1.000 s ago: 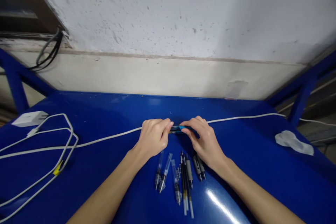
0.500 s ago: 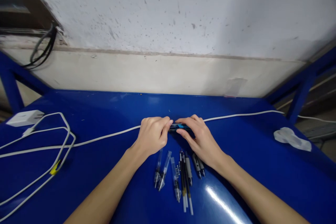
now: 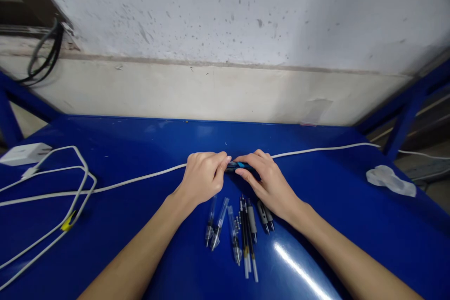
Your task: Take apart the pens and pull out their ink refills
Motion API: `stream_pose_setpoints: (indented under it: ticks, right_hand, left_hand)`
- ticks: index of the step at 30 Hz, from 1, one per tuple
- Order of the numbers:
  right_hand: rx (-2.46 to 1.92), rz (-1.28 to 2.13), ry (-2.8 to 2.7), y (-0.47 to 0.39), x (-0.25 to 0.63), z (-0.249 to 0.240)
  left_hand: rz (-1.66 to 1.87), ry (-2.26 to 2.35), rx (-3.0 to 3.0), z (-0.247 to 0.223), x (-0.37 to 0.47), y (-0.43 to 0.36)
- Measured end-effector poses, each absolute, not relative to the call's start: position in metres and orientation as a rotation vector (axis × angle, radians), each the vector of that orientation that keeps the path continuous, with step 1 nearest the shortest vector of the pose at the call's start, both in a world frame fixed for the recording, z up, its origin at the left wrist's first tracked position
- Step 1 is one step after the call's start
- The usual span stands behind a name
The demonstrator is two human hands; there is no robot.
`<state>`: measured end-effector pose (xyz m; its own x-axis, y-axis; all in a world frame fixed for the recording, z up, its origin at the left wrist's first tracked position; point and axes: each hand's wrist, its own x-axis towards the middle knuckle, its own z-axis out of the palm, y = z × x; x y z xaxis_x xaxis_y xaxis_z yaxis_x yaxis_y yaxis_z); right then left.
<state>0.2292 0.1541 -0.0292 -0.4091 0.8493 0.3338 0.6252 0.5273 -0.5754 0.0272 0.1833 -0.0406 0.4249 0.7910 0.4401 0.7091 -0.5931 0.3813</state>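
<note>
Presently I have both hands on one slender dark bundle with a bright blue patch (image 3: 241,165), at centre frame, a little below mid-height. It looks like pens or pen parts side by side; the count cannot be read, as my fingers hide both ends.

Grip, left hand (image 3: 202,176): thumb and curled fingers pressed together, pinching the bundle's left end. Grip, right hand (image 3: 272,185): thumb on the near side, fingers on the far side, closed about the right part at the blue patch. How firmly either presses, I cannot tell.

Axis: the bundle's long axis runs left to right across the frame, almost level, directly between my two sets of fingertips. Both hands touch it, so neither is nearer; a short stretch shows between them.

Surroundings: on the blue table (image 3: 158,138), lower centre, three clear barrels (image 3: 235,239) lie toward my left hand. Beside them are dark refills with pale ends (image 3: 245,246), then grey-grip pen parts (image 3: 252,222) below my right hand, all pointing roughly up and down the frame. A white cable (image 3: 140,178) passes behind both hands. Crumpled translucent film (image 3: 390,181) lies well apart, right of frame.
</note>
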Motion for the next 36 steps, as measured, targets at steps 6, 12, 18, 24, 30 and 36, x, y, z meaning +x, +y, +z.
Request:
stream_pose_setpoints:
  ticks: [6, 12, 18, 24, 30, 36]
  right_hand:
    - [-1.176, 0.483, -2.158, 0.1518, 0.2295, -0.0282]
    - [-1.112, 0.42, -2.15, 0.1535, 0.23, -0.0303]
    - [-1.059, 0.331, -2.077, 0.1529, 0.2294, -0.0318]
    - [-1.142, 0.354, -2.126, 0.152, 0.2289, -0.0275]
    - [-1.181, 0.405, -2.164, 0.1546, 0.2298, -0.0286]
    - [-1.114, 0.4, -2.107, 0.1547, 0.2306, -0.0309]
  left_hand:
    - [0.895, 1.322, 2.525, -0.039, 0.0272, 0.1832]
    - [0.894, 1.318, 2.525, -0.0374, 0.0271, 0.1829]
    - [0.894, 1.326, 2.5, -0.0369, 0.0283, 0.183]
    - [0.878, 1.344, 2.493, -0.0362, 0.0273, 0.1836]
    - [0.861, 1.322, 2.538, -0.0372, 0.0274, 0.1819]
    - [0.885, 1.311, 2.597, -0.0398, 0.0276, 0.1839]
